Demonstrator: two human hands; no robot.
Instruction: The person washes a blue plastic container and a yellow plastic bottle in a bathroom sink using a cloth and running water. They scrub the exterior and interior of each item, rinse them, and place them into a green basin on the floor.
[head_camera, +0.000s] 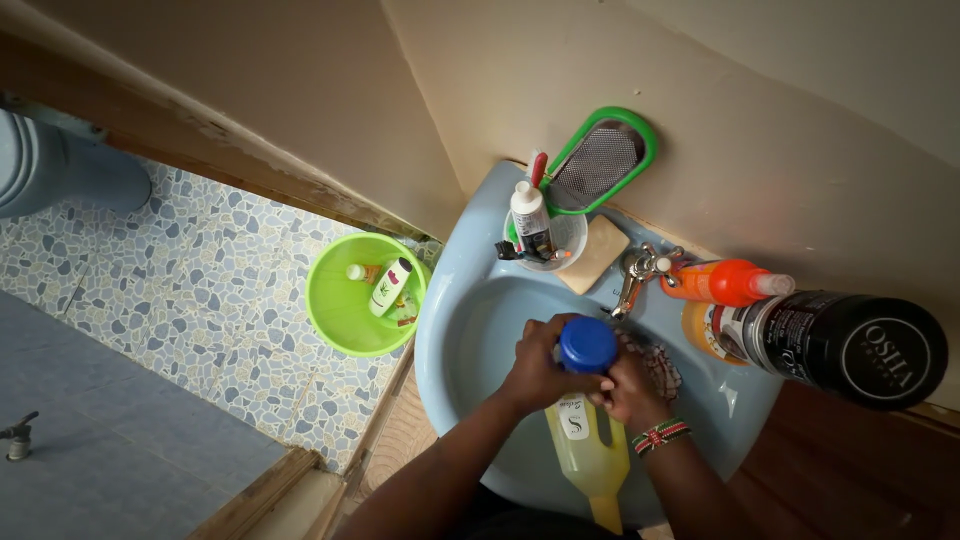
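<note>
Head view, looking down into a pale blue sink (455, 330). I see both hands meeting over the basin on a yellow bottle (590, 455) with a blue cap (588, 345): the left hand (537, 368) wraps the neck from 9 o'clock, and the right hand (628, 388) closes on it from 3 o'clock, a beaded band at its wrist. The bottle stands at the basin's middle, its cap toward the camera, its body running down to 6 o'clock. Whether the right fingers also pinch the patterned cloth (662, 368) just behind them I cannot tell.

Risks, as I judge them: the cap sits in a two-handed grip over a wet basin, so a slip could drop the bottle against the sink or spill its yellow liquid (the cap's tightness is not visible). The tap (634, 276) stands close at 12 o'clock; a jerk upward could knock it. An orange bottle (722, 282) and a black can (848, 345) lie on the rim at 2 o'clock, within elbow reach. A cup (545, 240) of toiletries at 12 o'clock and a green basin (362, 295) on the floor at 9 o'clock stand well apart.
</note>
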